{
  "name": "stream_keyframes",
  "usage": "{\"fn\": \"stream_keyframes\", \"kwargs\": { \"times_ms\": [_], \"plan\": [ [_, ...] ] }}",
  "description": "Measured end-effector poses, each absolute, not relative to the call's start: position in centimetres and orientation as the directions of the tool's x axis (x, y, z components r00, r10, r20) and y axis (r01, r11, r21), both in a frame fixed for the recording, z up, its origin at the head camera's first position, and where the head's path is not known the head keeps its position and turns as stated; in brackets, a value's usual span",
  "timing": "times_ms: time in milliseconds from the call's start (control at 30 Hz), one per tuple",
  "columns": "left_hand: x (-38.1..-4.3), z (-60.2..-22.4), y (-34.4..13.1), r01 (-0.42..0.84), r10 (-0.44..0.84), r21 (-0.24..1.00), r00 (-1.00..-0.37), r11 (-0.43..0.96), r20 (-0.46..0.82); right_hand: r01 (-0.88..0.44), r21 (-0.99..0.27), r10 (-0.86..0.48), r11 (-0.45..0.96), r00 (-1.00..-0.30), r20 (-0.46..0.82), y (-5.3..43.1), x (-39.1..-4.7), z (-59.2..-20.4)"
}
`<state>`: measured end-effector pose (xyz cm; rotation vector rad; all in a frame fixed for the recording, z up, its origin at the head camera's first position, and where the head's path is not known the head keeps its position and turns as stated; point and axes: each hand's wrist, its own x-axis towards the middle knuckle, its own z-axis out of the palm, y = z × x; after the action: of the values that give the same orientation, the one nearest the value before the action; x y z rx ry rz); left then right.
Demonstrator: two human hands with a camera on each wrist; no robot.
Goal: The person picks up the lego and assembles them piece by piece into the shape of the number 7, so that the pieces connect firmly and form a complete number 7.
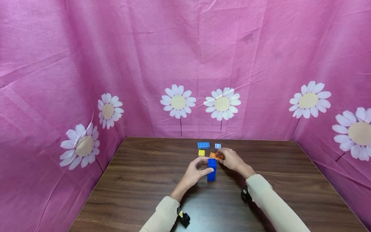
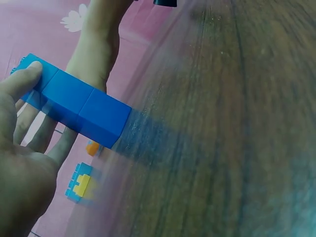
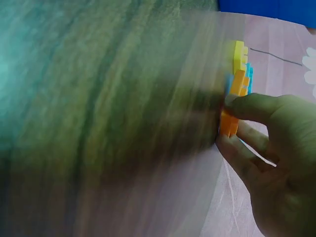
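Note:
A tower of dark blue toy bricks (image 1: 211,175) stands upright on the table. My left hand (image 1: 193,172) holds it near the top, thumb on the near side and fingers behind. The left wrist view shows this tower (image 2: 91,108) as three blocks stacked, its lower part bare of fingers. Just beyond and to the right, my right hand (image 1: 232,160) pinches an orange brick (image 1: 213,156) at its right end. In the right wrist view, thumb and fingertips grip the orange brick (image 3: 229,124) low at the tabletop.
Behind the orange brick lie a yellow brick (image 1: 201,152), a long blue brick (image 1: 203,145) and a small light blue brick (image 1: 218,146). The brown wooden table (image 1: 139,180) ends at a pink curtain (image 1: 150,64) printed with daisies, which encloses the back and sides.

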<state>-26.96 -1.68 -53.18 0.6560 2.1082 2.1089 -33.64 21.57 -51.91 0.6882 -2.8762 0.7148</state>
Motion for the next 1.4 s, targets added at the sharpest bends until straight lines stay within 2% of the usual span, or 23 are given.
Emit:
{"fn": "stream_keyframes", "kwargs": {
  "times_ms": [233,533,867,1400],
  "plan": [
    [-27.1,-53.2,-1.4,0.239,0.363,0.970,-0.900,-0.054,0.242,-0.522,-0.460,-0.421,0.718,-0.852,0.309,22.7,-33.2,-50.8],
    [-27.5,-53.5,-1.0,0.246,0.362,0.968,-0.898,-0.059,0.250,-0.589,-0.499,-0.440,0.635,-0.807,0.393,23.2,-31.6,-46.7],
    [-27.6,-53.2,-0.7,0.229,0.355,0.973,-0.907,-0.039,0.228,-0.641,-0.433,-0.494,0.634,-0.767,0.410,22.7,-29.1,-43.4],
    [-28.1,-53.3,0.3,0.261,0.362,0.962,-0.892,-0.078,0.271,-0.694,-0.377,-0.557,0.613,-0.718,0.417,22.4,-27.5,-41.3]
  ]
}}
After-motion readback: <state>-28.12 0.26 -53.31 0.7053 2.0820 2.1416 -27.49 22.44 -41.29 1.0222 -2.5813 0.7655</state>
